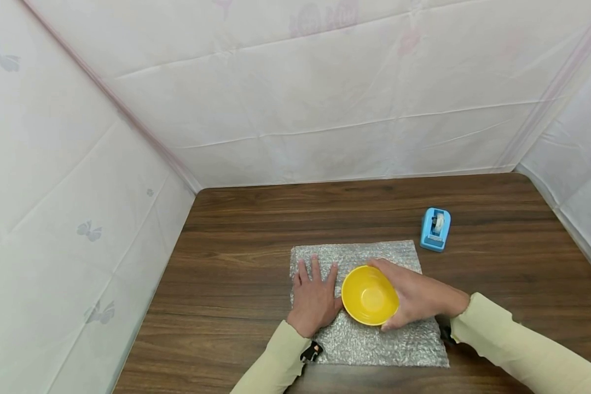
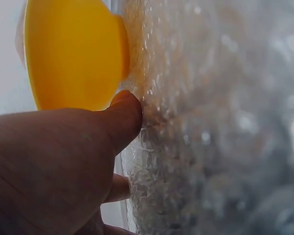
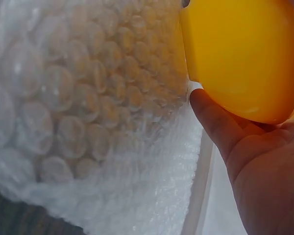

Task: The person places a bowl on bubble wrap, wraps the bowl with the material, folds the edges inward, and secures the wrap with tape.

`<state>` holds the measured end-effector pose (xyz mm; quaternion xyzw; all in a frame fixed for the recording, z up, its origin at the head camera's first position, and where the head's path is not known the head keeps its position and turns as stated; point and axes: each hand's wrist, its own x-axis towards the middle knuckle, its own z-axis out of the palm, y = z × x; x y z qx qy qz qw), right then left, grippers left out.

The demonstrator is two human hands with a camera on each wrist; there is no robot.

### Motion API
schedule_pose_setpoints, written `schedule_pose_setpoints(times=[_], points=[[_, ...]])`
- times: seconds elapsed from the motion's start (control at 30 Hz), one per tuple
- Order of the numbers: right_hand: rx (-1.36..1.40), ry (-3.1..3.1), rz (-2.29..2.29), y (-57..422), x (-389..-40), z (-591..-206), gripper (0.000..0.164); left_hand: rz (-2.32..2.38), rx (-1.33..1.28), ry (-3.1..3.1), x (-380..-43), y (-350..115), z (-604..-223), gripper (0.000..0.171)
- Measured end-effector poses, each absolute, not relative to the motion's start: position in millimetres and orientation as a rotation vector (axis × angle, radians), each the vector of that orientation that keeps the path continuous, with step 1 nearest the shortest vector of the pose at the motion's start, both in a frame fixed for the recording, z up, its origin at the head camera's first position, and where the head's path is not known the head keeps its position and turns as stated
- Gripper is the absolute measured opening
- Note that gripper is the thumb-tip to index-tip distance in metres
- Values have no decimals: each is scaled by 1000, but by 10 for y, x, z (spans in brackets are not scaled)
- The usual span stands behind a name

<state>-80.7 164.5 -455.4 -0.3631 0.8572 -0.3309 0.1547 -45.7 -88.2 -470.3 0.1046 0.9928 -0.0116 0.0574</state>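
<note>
A yellow bowl (image 1: 370, 295) stands upright on a sheet of bubble wrap (image 1: 374, 347), its inside facing up. My right hand (image 1: 416, 294) grips the bowl around its right side, with the thumb at the near edge and fingers at the far edge. In the right wrist view, the bowl's foot (image 3: 190, 44) meets the bubble wrap. My left hand (image 1: 315, 301) rests flat on the left part of the sheet, fingers spread. Its thumb (image 2: 125, 117) lies close beside the bowl's base; whether they touch I cannot tell.
A light-blue tape dispenser (image 1: 435, 230) stands on the brown wooden table (image 1: 241, 273), just beyond the sheet's far right corner. White sheeting (image 1: 325, 109) hangs behind the table and along both sides.
</note>
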Motion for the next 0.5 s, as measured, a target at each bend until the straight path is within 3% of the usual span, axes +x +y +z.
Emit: schedule_pose_setpoints(times=[0.5], points=[[-1022,2440,-964,1653,-790,-4561,126,-64,328,3018,-448,-877,-4676,65]])
